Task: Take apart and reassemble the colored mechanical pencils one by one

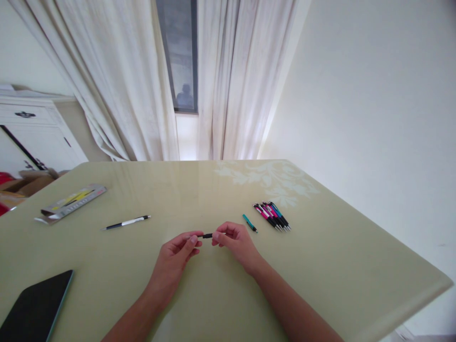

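Observation:
Over the middle of the table, my left hand [180, 250] pinches one end of a slim black pen part [207, 235] between thumb and fingertips. My right hand [235, 242] grips its other end, so the part lies level between both hands. Fingers cover its ends. Just beyond the right hand lies a short teal pen barrel [249, 222] with a dark tip. Farther right, several pens [271, 216] in pink, black and blue rest side by side. To the left is a white and black pen [126, 223] lying alone.
An opened grey and yellow carton [73, 202] lies at the table's left. A black tablet-like slab [37, 306] sits at the near left edge. Behind the table [309, 266] hang pale curtains [117, 71]; a white cabinet [39, 128] stands back left, a wall right.

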Demonstrator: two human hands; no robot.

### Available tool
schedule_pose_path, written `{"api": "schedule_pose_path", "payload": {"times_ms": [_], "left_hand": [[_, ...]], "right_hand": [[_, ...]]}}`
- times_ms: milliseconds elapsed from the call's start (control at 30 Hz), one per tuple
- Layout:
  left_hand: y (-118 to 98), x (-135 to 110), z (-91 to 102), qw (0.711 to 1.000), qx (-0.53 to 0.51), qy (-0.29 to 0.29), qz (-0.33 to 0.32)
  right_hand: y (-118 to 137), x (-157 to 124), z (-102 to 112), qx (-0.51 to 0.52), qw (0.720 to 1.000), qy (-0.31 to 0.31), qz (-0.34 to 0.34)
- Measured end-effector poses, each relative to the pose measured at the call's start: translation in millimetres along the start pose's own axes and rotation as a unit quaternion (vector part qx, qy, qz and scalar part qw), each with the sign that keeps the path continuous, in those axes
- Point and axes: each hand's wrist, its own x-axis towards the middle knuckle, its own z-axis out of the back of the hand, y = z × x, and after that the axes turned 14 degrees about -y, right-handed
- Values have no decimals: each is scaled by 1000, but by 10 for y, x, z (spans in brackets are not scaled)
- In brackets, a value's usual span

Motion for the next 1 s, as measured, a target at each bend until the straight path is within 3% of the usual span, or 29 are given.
{"api": "schedule_pose_path", "payload": {"times_ms": [133,233,300,367,467,600,700,800,867,1000], "left_hand": [[42,-19,-15,999,-10,36,-6],[64,-15,-22,999,-20,25,2],[67,-6,-22,999,-24,20,10],[62,4,-19,999,-31,19,20],[47,14,-9,999,-36,22,23],[38,-1,-2,997,-3,75,29],[33,-30,-16,989,40,139,33],[0,-53,-27,982,98,158,-10],[-36,-60,-21,975,148,157,-53],[-80,-62,2,959,201,161,-114]], "right_hand": [[6,22,8,-55,998,10,33],[11,114,194,-147,984,-71,77],[-12,193,398,-256,943,-167,130],[-62,262,609,-363,882,-241,179],[-144,324,813,-447,847,-241,160],[-161,324,760,-446,871,-163,127],[-93,258,564,-360,922,-74,123],[0,147,360,-246,960,25,128],[56,71,258,-202,967,58,143],[129,-30,148,-175,965,55,188]]}}
